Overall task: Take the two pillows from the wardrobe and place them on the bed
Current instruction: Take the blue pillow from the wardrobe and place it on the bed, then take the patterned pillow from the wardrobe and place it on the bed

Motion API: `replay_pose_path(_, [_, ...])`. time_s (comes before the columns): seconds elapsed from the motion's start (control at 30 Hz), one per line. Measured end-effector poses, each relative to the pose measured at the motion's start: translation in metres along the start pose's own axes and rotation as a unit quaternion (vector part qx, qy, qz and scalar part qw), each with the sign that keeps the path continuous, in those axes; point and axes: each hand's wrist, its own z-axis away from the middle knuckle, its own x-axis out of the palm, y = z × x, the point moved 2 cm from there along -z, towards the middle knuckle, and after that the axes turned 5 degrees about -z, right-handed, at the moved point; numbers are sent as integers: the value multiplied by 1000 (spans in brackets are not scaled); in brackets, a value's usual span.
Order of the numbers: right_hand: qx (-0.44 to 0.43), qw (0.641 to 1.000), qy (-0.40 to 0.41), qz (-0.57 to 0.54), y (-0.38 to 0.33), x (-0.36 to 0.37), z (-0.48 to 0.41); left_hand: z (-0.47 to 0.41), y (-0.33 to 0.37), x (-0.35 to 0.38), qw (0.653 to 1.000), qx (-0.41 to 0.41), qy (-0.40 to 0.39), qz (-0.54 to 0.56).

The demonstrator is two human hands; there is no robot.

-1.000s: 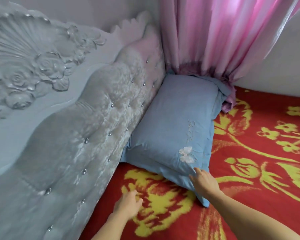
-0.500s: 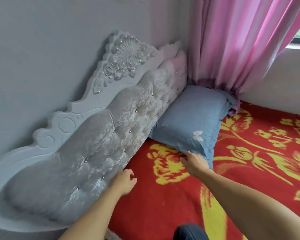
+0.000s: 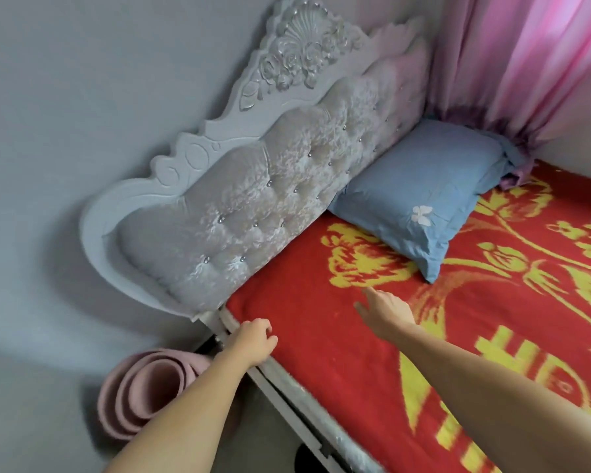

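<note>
head | blue pillow [image 3: 420, 199] on bed [image 3: 372, 353] by headboard [image 3: 253, 199] | left hand [image 3: 253, 343] loosely curled, empty | right hand [image 3: 384, 310] released, empty

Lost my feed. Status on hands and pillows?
Both hands empty: left hand at the bed's edge, right hand open over the blanket. One blue pillow against the headboard. No second pillow in view. Nothing in the way.
</note>
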Motion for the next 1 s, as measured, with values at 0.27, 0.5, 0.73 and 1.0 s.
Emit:
replay_pose_path(0.27, [-146, 988, -29, 31, -33, -20, 132, 181, -20, 60, 995, -47, 64, 53])
replay_pose_path(0.5, [-294, 948, -92, 79, -124, -14, 228, 342, -76, 115, 982, -144, 95, 79])
replay_pose_path(0.73, [-446, 864, -186, 141, -247, 58, 356, 502, -186, 199, 946, -290, 82, 122])
replay_pose_path(1.0, [-506, 814, -241, 154, -363, 168, 504, 637, -322, 273, 919, -349, 68, 172])
